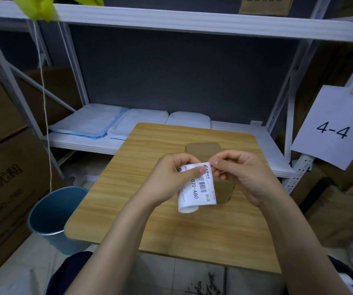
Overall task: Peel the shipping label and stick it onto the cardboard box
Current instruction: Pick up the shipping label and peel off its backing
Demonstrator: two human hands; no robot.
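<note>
— Between the two hands, up off the table, is the shipping label. From the head camera, the left hand pinches its upper left part, thumb on the printed face and fingers curled behind. The right hand is closed too, thumb and forefinger nipping the top right corner.

— Is it peeled yet?

— I can't tell. The right fingertips sit exactly where a corner would be lifted, so I judge the peel is only starting. The bottom edge, below the left hand, curls back on itself.

— And the cardboard box?

— It is on the table just beyond and under both hands, mostly hidden by them. Only its top flap and a strip below the right hand show.

— What could go wrong?

— A few things. If the right fingers grab both layers, the backing won't separate and the corner may crease or tear. If the label comes free fast, that curl at the bottom could fold the sticky side onto itself. And the left thumb presses across the print near the barcode; a hard pinch could wrinkle it.

— Anything about placing it?

— The box is small and nobody is holding it. Pressing the label down with one hand could push it along the table, so the label could land crooked or hang over an edge.

— The bin?

— It is down to the left of the left hand, on the floor, handy for the backing.
</note>
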